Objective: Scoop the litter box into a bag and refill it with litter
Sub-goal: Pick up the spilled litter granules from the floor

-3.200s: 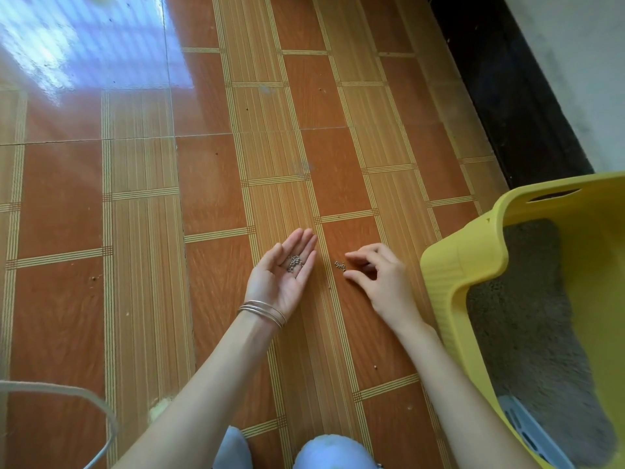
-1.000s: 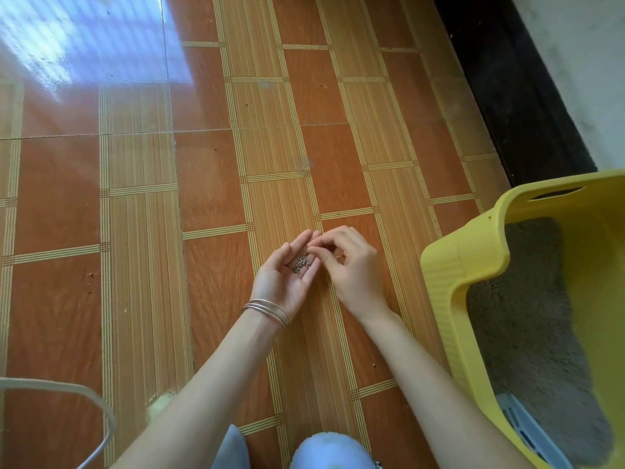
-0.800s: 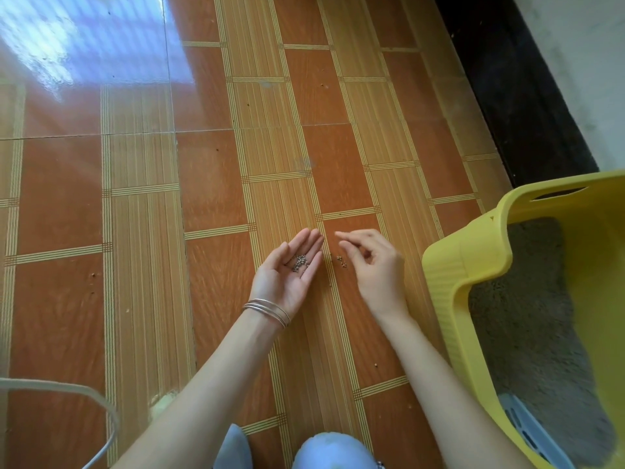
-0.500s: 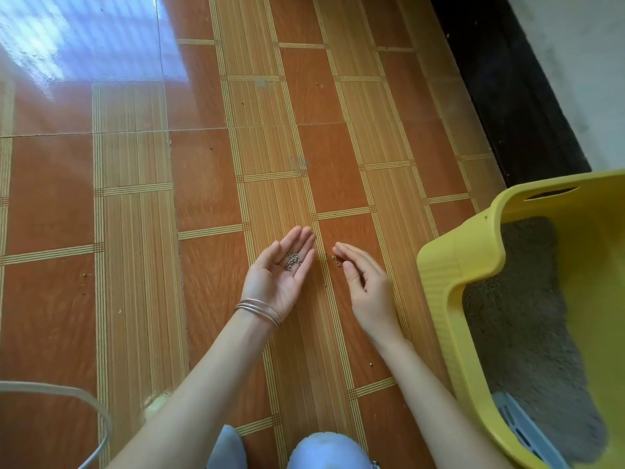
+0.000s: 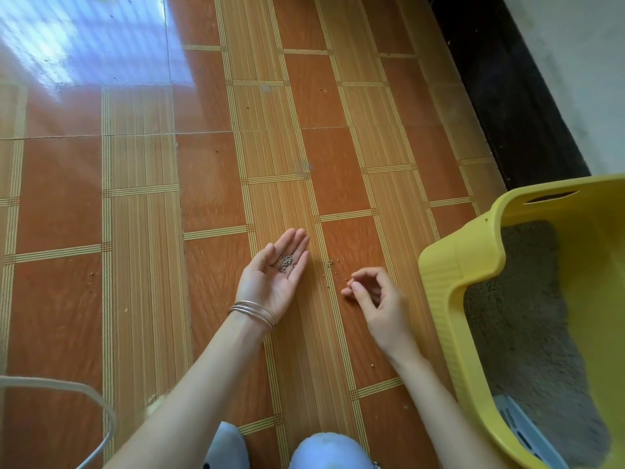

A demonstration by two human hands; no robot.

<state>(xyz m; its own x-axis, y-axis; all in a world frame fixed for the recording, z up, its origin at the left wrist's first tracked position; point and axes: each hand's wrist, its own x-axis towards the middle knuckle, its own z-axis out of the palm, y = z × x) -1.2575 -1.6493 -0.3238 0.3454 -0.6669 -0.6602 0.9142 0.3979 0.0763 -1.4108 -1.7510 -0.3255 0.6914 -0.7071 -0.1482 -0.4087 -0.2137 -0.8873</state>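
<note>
My left hand lies palm up just above the tiled floor, fingers straight, with several small grey litter grains resting on them. A few loose grains lie on the floor just to its right. My right hand hovers near those grains with fingers loosely curled; I see nothing between them. The yellow litter box stands at the right, holding grey litter. A pale slotted scoop lies in its near corner.
A white curved rim shows at the lower left. A dark strip runs along the white wall at the upper right. My pale blue shoes sit at the bottom edge. Stray grains dot the orange tiles.
My right hand went to the left palm, came back to the floor grains, and has now pulled slightly right and toward me with fingers curled. The left hand stayed palm up.
</note>
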